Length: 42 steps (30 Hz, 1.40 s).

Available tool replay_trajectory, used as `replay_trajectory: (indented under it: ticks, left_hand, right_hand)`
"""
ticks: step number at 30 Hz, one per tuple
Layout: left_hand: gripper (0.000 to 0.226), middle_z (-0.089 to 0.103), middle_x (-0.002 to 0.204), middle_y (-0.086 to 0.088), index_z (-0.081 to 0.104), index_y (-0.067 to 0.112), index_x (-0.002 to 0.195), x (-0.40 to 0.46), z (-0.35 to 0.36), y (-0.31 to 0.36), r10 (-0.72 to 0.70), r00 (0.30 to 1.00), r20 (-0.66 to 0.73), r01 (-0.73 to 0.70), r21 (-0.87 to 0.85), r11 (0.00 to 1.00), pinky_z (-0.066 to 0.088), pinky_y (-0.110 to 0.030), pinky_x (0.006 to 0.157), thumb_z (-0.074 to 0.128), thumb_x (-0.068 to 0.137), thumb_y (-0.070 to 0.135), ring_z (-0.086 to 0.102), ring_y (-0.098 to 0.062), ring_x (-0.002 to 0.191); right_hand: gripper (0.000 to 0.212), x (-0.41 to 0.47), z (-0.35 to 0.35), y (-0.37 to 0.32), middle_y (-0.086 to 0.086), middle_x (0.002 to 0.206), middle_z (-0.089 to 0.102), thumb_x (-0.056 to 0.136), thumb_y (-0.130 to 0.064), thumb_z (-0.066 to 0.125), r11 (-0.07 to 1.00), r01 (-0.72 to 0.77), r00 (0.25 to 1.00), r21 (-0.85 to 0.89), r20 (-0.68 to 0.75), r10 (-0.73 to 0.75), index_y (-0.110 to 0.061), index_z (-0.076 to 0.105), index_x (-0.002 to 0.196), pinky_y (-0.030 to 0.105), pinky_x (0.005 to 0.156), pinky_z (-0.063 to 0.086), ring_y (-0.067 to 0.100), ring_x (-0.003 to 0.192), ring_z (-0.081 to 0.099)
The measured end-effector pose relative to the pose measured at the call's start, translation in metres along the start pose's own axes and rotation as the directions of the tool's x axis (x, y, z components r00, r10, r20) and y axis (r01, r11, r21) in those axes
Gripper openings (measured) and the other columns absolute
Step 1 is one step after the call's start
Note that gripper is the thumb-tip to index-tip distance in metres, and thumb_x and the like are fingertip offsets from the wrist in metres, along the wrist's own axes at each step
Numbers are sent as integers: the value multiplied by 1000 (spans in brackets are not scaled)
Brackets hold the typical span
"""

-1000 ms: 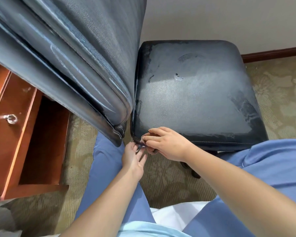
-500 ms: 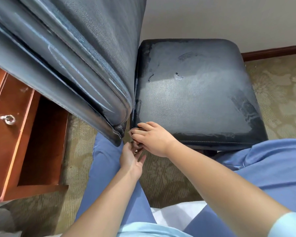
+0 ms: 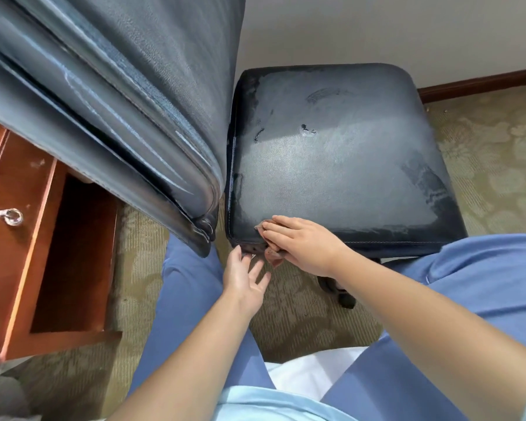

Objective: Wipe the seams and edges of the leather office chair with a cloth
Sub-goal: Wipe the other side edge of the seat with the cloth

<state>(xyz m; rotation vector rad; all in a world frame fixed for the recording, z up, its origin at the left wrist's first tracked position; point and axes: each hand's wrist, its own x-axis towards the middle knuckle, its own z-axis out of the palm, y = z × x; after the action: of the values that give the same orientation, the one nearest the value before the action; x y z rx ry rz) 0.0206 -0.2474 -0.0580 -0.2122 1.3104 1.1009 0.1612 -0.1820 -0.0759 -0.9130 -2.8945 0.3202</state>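
Room: patterned beige carpet (image 3: 301, 314), a pale wall with a dark wooden baseboard (image 3: 480, 83), and a wooden desk with an open drawer (image 3: 19, 238) at the left.
Chair seat: the dark leather seat cushion (image 3: 331, 165) sits mid-frame, its top hazed with drying wipe streaks; a stitched seam (image 3: 377, 240) runs along the near edge.
Backrest: the chair's backrest (image 3: 119, 101) leans in from the upper left, its lower corner just beside the seat's near-left corner.
Cloth: a small brownish cloth (image 3: 272, 256) is draped over the seat's near edge close to that corner, partly hidden under the hand.
Right hand: the right hand (image 3: 301, 244) lies over the cloth with fingers curled round it, pressing it to the edge and seam.
Left hand: the left hand (image 3: 246, 275) is spread and holds nothing; its fingertips touch the underside of the seat edge just left of the cloth.
Step in hand: wiping the near edge seam at the left corner, I judge.
Next move: probably a steady drag of the cloth rightward along the stitching, with pressure kept on the fold of the edge.
Change: half a second ago the right hand was tight against the corner beside the backrest; it now sits a little further right along the edge, and the cloth shows more plainly.
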Motion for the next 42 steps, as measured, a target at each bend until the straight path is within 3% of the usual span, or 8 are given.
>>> replay_trajectory:
  ticks: [6,11,14,19,29,33,38,42]
  left_hand:
    - [46,50,141,1,40,30,143,2,8,18,-35,999,25,38,-130,991,36,-42,106,32,101,45,51,-22,125]
    - [30,61,95,-1,60,24,98,8,9,38,22,1000,-9,-22,-69,997,46,-36,79,34,102,39,58,-18,88]
    - [28,64,83,3,61,19,101,17,9,53,106,991,-86,-97,100,990,49,-34,78,38,102,35,60,-14,77]
    - [26,63,112,-1,59,21,106,28,12,73,131,980,-149,-113,121,986,45,-41,100,39,101,38,59,-22,113]
    - [35,67,89,-4,62,13,117,50,11,97,174,961,-217,-141,160,977,46,-17,40,41,101,36,63,-14,68]
    - [34,67,71,6,65,16,107,66,3,104,198,962,-186,-157,215,964,44,-23,57,39,101,37,59,-2,58]
    - [36,65,112,6,61,22,120,78,2,113,189,960,-205,-139,236,962,40,-33,78,43,97,43,57,-14,104]
    - [37,67,112,6,64,26,115,86,-2,116,205,954,-220,-153,234,960,41,-32,78,47,92,50,59,-15,106]
  right_hand:
    - [51,37,-17,-10,2,145,44,90,-23,55,999,22,993,-27,114,-19,-10,45,139,37,109,32,25,135,38]
    - [54,58,-22,-16,-3,154,29,96,-24,43,1000,-1,986,-11,164,3,-15,30,147,33,114,19,21,142,22]
    - [50,65,-22,-16,-4,153,29,97,-25,43,999,-26,986,20,165,23,-17,32,145,32,113,18,20,142,20]
    - [46,85,-24,-13,-7,150,34,95,-23,43,997,-36,989,65,144,27,-18,40,141,31,111,18,21,140,23]
    - [50,146,-25,-8,-9,152,28,91,-26,44,996,-40,975,78,223,22,-20,39,140,31,111,11,19,142,14]
    - [49,165,-24,5,-13,151,31,91,-32,43,995,-74,969,72,242,54,-23,40,139,36,115,7,16,143,14]
    - [33,189,-29,26,-4,138,46,90,-34,47,948,-286,949,137,181,260,-20,51,120,34,114,10,16,140,19]
    - [28,194,-27,16,0,129,53,86,-27,49,941,-288,952,178,160,261,-17,54,112,32,114,10,17,139,22]
